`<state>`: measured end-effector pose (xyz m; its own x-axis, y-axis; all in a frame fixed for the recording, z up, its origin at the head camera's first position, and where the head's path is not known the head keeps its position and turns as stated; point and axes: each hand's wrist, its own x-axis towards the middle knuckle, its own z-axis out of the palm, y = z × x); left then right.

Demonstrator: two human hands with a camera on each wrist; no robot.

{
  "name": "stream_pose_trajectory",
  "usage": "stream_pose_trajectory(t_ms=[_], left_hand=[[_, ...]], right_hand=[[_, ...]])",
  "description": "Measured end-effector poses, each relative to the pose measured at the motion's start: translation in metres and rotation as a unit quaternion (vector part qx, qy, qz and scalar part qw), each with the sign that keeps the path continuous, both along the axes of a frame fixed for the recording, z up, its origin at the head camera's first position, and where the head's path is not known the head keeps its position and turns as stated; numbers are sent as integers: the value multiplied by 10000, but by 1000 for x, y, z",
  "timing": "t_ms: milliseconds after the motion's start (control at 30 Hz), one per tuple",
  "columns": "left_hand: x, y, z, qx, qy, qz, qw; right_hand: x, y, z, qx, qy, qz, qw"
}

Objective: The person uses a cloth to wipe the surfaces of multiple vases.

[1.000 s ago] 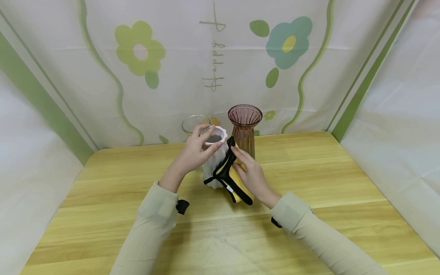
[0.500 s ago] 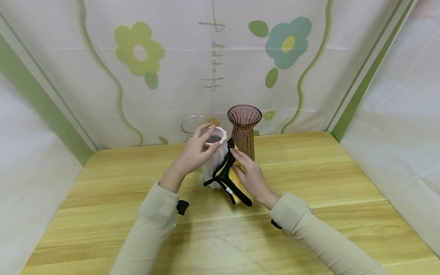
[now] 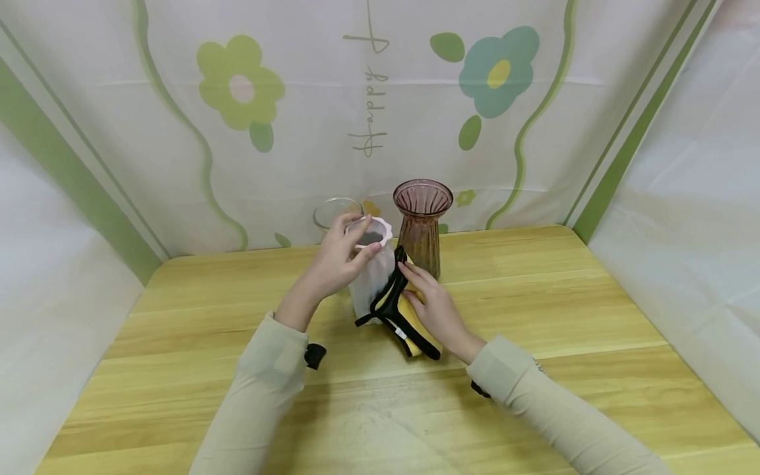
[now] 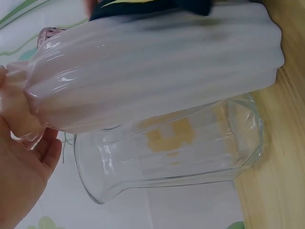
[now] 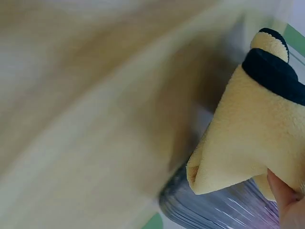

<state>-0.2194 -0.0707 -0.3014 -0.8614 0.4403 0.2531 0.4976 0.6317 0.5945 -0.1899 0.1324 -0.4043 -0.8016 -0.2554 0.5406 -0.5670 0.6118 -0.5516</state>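
My left hand (image 3: 336, 260) grips a white fluted vase (image 3: 367, 280) near its scalloped rim; the vase stands on the table. In the left wrist view the vase's pale ribbed side (image 4: 157, 71) fills much of the picture, and fingers curl round its narrow neck. A yellow cloth with black edging (image 3: 418, 323) is pinched between the thumb and fingers of my right hand (image 3: 438, 310). It lies against the vase's right side, folded over. The right wrist view shows the cloth's fuzzy yellow face (image 5: 248, 133) with the thumb pressed on it.
Behind the vase on the left stands a clear glass vase (image 4: 167, 148), very close to it. A pink-brown ribbed glass vase (image 3: 423, 227) is just behind the cloth. All stand near the back of the wooden table (image 3: 196, 369), before a flower-printed curtain (image 3: 320, 79).
My right hand and the cloth have shifted slightly down along the side of the white vase. The left hand keeps its grip in the same place.
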Motion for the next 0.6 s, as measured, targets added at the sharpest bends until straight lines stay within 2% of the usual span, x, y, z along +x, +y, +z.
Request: stream_pose_trajectory(t_ms=[200,367,600], left_hand=[[-1,0,2,8,-112,-58,9999],[-1,-3,2,-39,-172,-200,9996],[-2,-4,3,278,-502,-420,9975]], right_hand=[[-3,-3,19,-285,351,25,9990],[-3,-5,33,-273,480,62,9985],[0,-5,35,-216,393,34,9990]])
